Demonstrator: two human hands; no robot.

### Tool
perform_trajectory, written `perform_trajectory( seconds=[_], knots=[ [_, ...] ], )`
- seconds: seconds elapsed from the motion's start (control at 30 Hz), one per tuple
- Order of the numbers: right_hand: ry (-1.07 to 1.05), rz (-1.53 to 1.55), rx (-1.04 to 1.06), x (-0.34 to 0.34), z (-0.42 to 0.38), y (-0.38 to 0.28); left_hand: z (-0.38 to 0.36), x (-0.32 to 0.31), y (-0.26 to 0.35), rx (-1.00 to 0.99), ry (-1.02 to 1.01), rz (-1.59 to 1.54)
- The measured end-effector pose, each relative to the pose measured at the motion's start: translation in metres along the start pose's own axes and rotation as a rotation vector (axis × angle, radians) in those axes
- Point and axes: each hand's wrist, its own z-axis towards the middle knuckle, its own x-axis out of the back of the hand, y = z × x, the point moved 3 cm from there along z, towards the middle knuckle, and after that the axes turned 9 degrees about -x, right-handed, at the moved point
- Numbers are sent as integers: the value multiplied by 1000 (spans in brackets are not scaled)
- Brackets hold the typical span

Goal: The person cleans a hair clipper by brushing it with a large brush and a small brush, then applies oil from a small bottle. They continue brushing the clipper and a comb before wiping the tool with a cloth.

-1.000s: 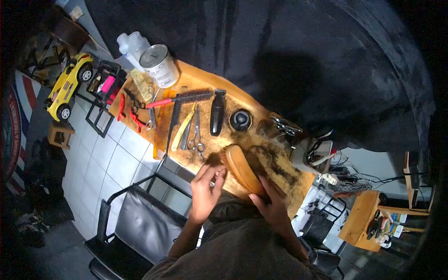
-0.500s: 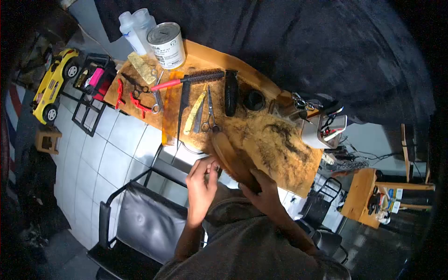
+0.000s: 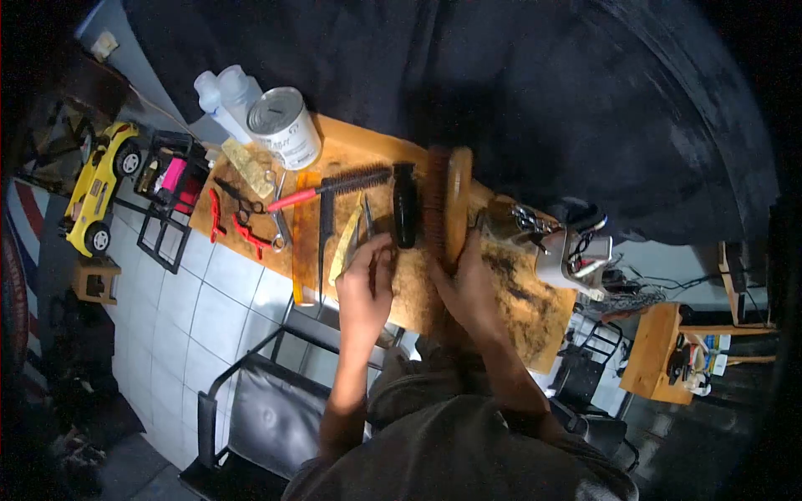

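Note:
My right hand is wrapped round the lower end of a wooden brush, held upright over the table, its dark bristles facing left. Curled fingers close my left hand in front of the scissors and a yellow-handled razor; anything inside them is hidden. Between the hands and farther back stands out a black clipper. Left of it lie a round brush with a red handle, a black comb and an amber comb.
A metal can and clear bottles stand at the back left of the wooden table. Red clips and more scissors lie at the left. A white holder with tools stands right. A black chair is at the front left.
My right hand has raised the wooden brush and turned it upright, away from my left hand. My left hand has moved slightly forward over the tools. The view has shifted.

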Motion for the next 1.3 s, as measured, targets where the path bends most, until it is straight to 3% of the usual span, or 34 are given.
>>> perform_trajectory(
  seconds=[0.03,0.1,0.2,0.23,0.37,0.47,0.5,0.7,0.83,0.93,1.0,1.03,1.13,1.27,1.3],
  knots=[
    [-42,35,-65,-3,11,-6,6,-4,-3,107,-21,-49],
    [-99,61,-195,-12,32,-15,19,-12,-11,141,-43,5],
    [-20,150,-20,-27,47,-3,36,-21,-28,171,-70,77],
    [73,87,184,-32,54,5,42,-24,-30,184,-62,96],
    [137,-25,98,-48,66,24,58,-33,-25,305,-156,129],
    [121,-7,109,-44,70,14,56,-42,-37,201,-164,204],
    [120,-15,129,-44,72,16,52,-46,-43,285,-200,138],
    [186,-123,203,-42,66,11,49,-49,-49,263,-230,52],
    [190,-96,184,-39,56,7,37,-46,-59,314,-198,-153],
    [64,-127,82,-23,46,-11,34,-43,-46,409,-109,-415],
    [87,-28,147,-21,36,-10,28,-38,-35,503,-69,-557],
    [96,23,179,-20,30,-10,24,-35,-30,479,-104,-499],
    [31,72,83,-8,16,-3,16,-31,-17,622,-151,-774],
    [38,20,26,15,-23,-18,-12,-26,-15,699,-309,-1351],
    [-13,141,21,16,-31,-19,-21,-27,-18,717,-353,-1407]
  ],
)
